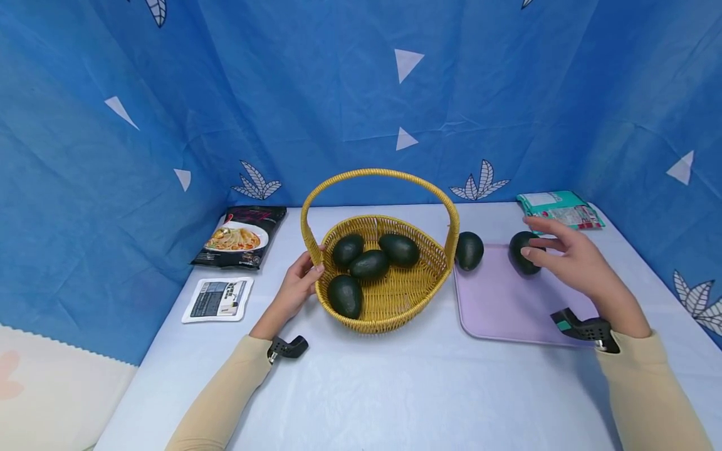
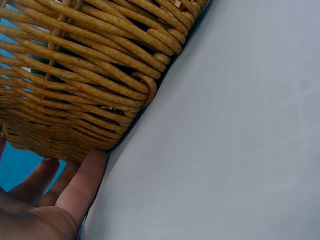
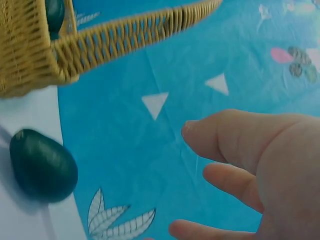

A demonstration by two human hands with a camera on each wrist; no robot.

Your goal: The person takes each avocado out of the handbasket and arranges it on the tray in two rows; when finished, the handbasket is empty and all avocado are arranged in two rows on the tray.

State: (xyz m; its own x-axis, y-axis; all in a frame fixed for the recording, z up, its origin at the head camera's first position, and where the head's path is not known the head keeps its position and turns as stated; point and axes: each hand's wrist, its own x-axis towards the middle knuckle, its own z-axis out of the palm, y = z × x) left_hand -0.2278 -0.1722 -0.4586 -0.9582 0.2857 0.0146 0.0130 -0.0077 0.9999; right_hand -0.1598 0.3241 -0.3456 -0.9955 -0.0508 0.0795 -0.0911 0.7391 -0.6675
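A yellow woven basket [image 1: 395, 307] with a tall arched handle stands mid-table and contains several dark green avocados [image 1: 369, 265]. My left hand [image 1: 296, 285] holds its left side, thumb at the rim beside the handle base; in the left wrist view, fingers [image 2: 82, 185] touch the woven wall low down. Over the lilac tray [image 1: 507, 313], my right hand [image 1: 575, 257] is spread with parted fingers at an avocado [image 1: 517, 254], partly covering it. Another avocado [image 3: 44, 165] lies at the tray's upper left corner, close to the basket. No object shows between the right fingers in the right wrist view.
On the left lie a black noodle packet [image 1: 239, 238] and a small white labelled pack [image 1: 218, 299]. A green packet [image 1: 561, 210] lies behind the tray. Blue patterned cloth [image 1: 361, 94] walls the table's back and sides.
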